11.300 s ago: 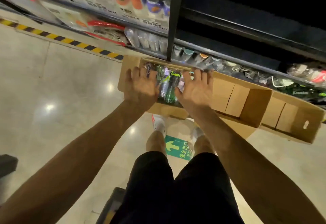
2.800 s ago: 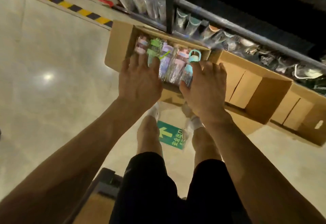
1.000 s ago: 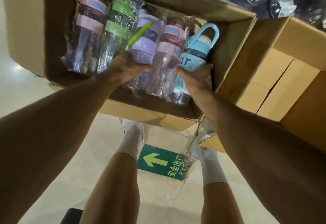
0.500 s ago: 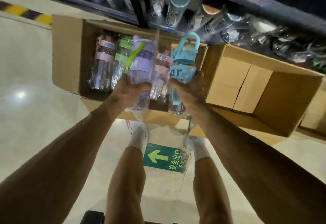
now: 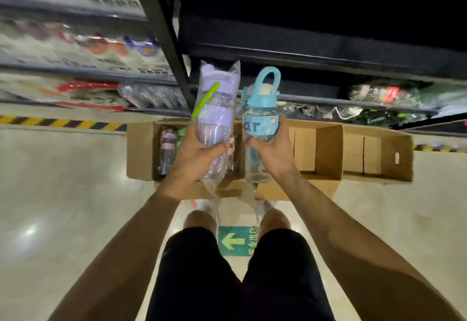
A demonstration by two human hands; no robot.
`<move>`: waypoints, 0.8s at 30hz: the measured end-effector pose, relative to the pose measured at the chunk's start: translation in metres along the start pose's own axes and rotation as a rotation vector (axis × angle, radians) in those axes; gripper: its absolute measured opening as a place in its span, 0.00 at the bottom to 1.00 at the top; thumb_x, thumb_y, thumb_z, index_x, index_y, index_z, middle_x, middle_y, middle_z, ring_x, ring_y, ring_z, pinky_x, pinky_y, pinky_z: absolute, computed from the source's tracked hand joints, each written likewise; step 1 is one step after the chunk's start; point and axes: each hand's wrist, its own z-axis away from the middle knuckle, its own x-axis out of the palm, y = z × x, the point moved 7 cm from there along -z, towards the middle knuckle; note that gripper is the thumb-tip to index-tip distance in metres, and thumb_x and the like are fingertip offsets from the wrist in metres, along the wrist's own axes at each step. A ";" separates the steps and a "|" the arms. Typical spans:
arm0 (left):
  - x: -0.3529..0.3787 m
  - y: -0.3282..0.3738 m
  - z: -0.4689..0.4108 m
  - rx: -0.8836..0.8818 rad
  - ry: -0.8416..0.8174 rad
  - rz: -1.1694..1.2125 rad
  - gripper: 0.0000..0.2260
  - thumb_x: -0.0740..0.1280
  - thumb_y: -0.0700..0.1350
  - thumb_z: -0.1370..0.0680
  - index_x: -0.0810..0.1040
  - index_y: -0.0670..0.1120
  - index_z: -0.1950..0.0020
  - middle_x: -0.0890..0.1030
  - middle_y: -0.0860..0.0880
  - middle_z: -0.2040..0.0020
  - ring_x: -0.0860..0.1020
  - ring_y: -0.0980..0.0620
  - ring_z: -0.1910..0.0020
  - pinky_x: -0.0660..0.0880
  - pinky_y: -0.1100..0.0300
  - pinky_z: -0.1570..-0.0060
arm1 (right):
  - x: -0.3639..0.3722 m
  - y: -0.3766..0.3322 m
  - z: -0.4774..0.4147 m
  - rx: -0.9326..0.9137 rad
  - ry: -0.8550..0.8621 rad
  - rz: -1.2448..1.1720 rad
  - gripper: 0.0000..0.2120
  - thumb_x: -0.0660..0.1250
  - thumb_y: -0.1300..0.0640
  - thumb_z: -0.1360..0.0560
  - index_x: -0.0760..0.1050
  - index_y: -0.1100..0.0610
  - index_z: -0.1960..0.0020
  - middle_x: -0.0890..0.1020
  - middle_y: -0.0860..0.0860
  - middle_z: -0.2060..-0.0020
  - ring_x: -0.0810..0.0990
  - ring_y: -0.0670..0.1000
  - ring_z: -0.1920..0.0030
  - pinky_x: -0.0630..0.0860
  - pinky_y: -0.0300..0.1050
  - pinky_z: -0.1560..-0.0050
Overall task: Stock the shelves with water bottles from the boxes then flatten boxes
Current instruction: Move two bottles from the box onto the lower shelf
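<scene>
Purple bottle [image 5: 214, 118] in left hand [image 5: 197, 159], blue bottle [image 5: 261, 123] in right hand [image 5: 271, 153], raised side by side.
Each hand is curled round the lower body of its own bottle. Hands close but apart, bottles just beside each other. Long axes run away from the person, caps leading toward the dark shelf [image 5: 303, 55] ahead of and above both hands. Right hand looks better placed for the open bay, left sits in front of the upright post [image 5: 164, 42]. Box [image 5: 140, 151] with more bottles lies below the hands.
</scene>
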 end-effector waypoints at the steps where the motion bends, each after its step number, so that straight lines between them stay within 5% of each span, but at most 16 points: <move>1: -0.001 0.017 0.012 0.022 -0.004 -0.003 0.31 0.81 0.46 0.31 0.74 0.50 0.30 0.84 0.52 0.41 0.83 0.52 0.43 0.79 0.60 0.46 | -0.012 -0.018 0.015 -0.028 0.011 -0.003 0.37 0.82 0.52 0.29 0.64 0.51 0.28 0.81 0.40 0.44 0.80 0.33 0.47 0.78 0.35 0.47; 4: 0.000 0.073 0.046 0.112 -0.027 -0.033 0.32 0.81 0.52 0.31 0.71 0.55 0.31 0.83 0.54 0.40 0.82 0.54 0.43 0.79 0.58 0.46 | -0.049 -0.063 0.050 -0.105 0.059 -0.023 0.32 0.80 0.59 0.27 0.65 0.55 0.32 0.80 0.42 0.47 0.80 0.29 0.52 0.75 0.28 0.56; 7: 0.005 0.131 0.069 0.234 -0.067 -0.060 0.30 0.81 0.51 0.29 0.69 0.59 0.34 0.82 0.57 0.40 0.82 0.58 0.44 0.79 0.58 0.46 | -0.086 -0.108 0.077 -0.181 0.116 -0.025 0.33 0.81 0.59 0.27 0.65 0.56 0.31 0.80 0.42 0.45 0.80 0.31 0.50 0.76 0.29 0.52; 10: 0.018 0.180 0.080 0.309 -0.121 -0.026 0.29 0.80 0.43 0.27 0.71 0.55 0.31 0.83 0.54 0.39 0.83 0.58 0.42 0.79 0.60 0.43 | -0.123 -0.146 0.094 -0.274 0.186 -0.044 0.34 0.82 0.55 0.28 0.65 0.53 0.30 0.80 0.44 0.42 0.81 0.35 0.46 0.78 0.31 0.48; 16: 0.065 0.262 0.102 0.444 -0.123 -0.046 0.29 0.80 0.44 0.27 0.72 0.51 0.30 0.83 0.55 0.41 0.82 0.61 0.45 0.76 0.66 0.50 | -0.206 -0.190 0.113 -0.408 0.269 -0.091 0.35 0.82 0.54 0.28 0.65 0.53 0.30 0.80 0.44 0.42 0.81 0.36 0.46 0.77 0.32 0.49; 20: 0.110 0.291 0.111 0.466 -0.110 -0.078 0.37 0.80 0.58 0.37 0.71 0.55 0.31 0.83 0.57 0.40 0.82 0.59 0.43 0.79 0.55 0.41 | -0.263 -0.196 0.116 -0.456 0.299 -0.097 0.34 0.81 0.54 0.28 0.65 0.52 0.30 0.80 0.44 0.42 0.81 0.37 0.47 0.78 0.33 0.49; 24: 0.167 0.324 0.126 0.526 -0.123 -0.096 0.36 0.79 0.57 0.35 0.72 0.56 0.30 0.82 0.57 0.39 0.82 0.56 0.40 0.79 0.45 0.37 | -0.325 -0.195 0.117 -0.470 0.299 -0.126 0.33 0.81 0.54 0.27 0.65 0.51 0.30 0.81 0.44 0.42 0.81 0.37 0.46 0.78 0.32 0.51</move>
